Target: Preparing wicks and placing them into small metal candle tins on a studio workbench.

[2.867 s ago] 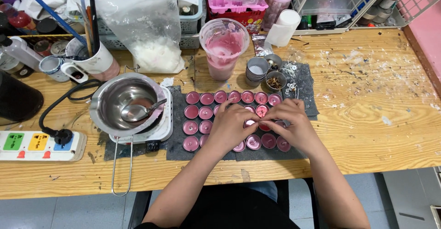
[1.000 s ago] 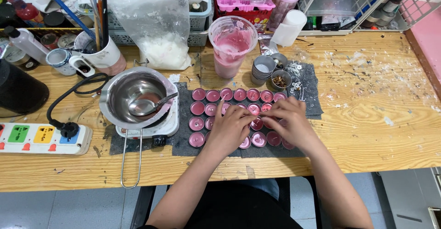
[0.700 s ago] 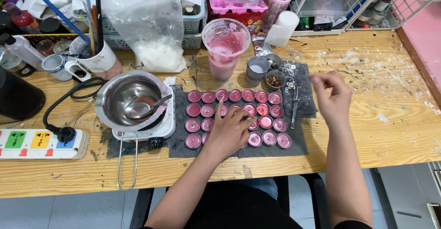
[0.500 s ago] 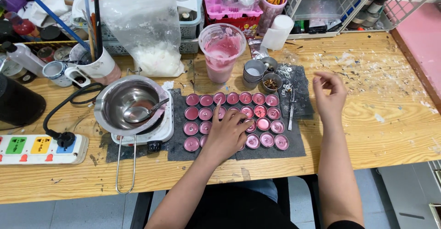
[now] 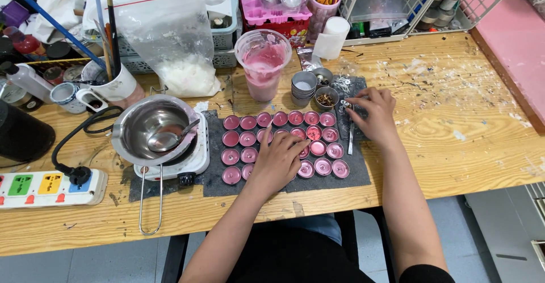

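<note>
I read this as the step of dressing a batch of small pink candles [image 5: 284,141], which sit in rows on the dark mat [image 5: 216,178] in the middle of the wooden table [image 5: 454,141]. My left hand [image 5: 278,161] lies flat and released over the near middle cups, fingers spread, grasping nothing that I can see. My right hand [image 5: 372,112] is at the right end of the rows, fingertips pinched down at the scatter of small metal bits [image 5: 342,84] on the mat; whether it has one clenched I cannot tell. A thin metal tool [image 5: 351,138] lies just beside that hand. Two little tins [image 5: 315,90] stand at the far edge of the mat, the pink-stained cup [image 5: 263,61] just left of them, and the steel pot [image 5: 156,130] on its hotplate further left. Next, I judge, the right hand needs a fine pinch and a steady carry to one candle.
</note>
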